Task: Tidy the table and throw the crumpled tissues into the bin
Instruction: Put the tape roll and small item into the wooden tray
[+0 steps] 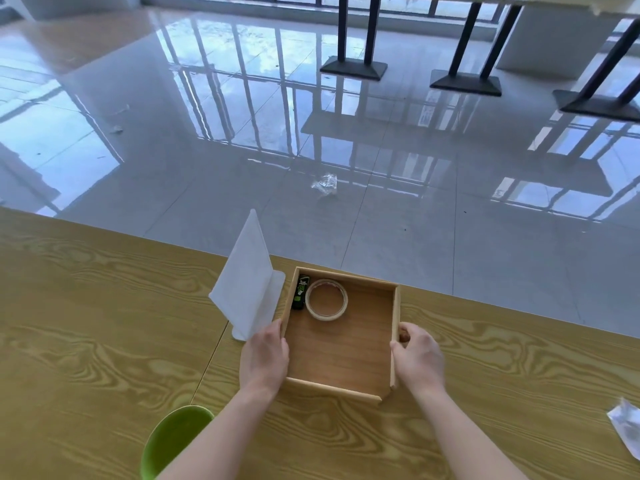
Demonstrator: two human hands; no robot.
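Green bin (175, 439) sits at the bottom left of the frame, partly behind the left forearm; a crumpled tissue (627, 433) lies on the wooden table (86, 341) at the far right edge; left hand (265, 358) presses the left wall of a shallow wooden tray (341, 344), right hand (419, 358) grips its right wall; inside, at the back, a tape roll (326, 299) beside a small black-and-green packet (300, 292); a white folded card stand (249, 282) rises just left of the tray; a clear wrapper (325, 183) lies on the glossy floor (207, 150) beyond.

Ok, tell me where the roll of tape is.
In the head view, the roll of tape lies flat in the wooden tray's far left corner, beside a black and green lighter.
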